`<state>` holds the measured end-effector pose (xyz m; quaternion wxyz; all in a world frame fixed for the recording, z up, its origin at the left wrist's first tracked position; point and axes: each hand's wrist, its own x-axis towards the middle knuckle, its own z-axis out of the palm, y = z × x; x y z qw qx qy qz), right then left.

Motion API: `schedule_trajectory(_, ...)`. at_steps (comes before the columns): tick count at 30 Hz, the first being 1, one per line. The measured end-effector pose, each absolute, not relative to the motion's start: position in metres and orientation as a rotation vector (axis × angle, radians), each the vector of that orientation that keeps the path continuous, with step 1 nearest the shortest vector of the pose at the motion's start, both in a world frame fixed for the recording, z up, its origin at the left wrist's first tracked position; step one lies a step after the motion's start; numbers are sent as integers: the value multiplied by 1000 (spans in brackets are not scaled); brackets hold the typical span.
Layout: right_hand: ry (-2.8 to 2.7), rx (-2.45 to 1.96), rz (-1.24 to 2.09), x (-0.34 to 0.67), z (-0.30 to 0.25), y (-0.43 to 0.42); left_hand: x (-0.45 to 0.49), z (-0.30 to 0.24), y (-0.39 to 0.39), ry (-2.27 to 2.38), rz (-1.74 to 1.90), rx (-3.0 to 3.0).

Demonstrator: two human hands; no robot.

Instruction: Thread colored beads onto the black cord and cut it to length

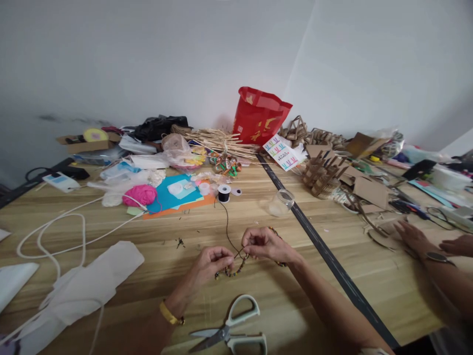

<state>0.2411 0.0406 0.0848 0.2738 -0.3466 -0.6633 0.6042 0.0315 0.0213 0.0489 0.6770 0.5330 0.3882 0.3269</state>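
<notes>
Over the middle of the table, my left hand and my right hand are close together, each with its fingertips pinched. The left pinches a strand of small dark and coloured beads, which hangs in a curve between the hands. Between my right fingertips is a thin black cord that runs back to a white spool wound with black. More beads show behind the right hand and wrist. White-handled scissors lie with blades parted, nearer to me than the hands.
A clear jar stands beyond my right hand. Pink yarn, blue paper and a white rope lie left. At the back are a red bag and thin sticks. Another person's hand rests at right near a woven basket.
</notes>
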Motion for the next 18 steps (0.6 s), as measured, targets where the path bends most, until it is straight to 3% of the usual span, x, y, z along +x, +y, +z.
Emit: schedule_trajectory(18,-1902,-999,1539,234,80,41,29,54,15,915,825,1165)
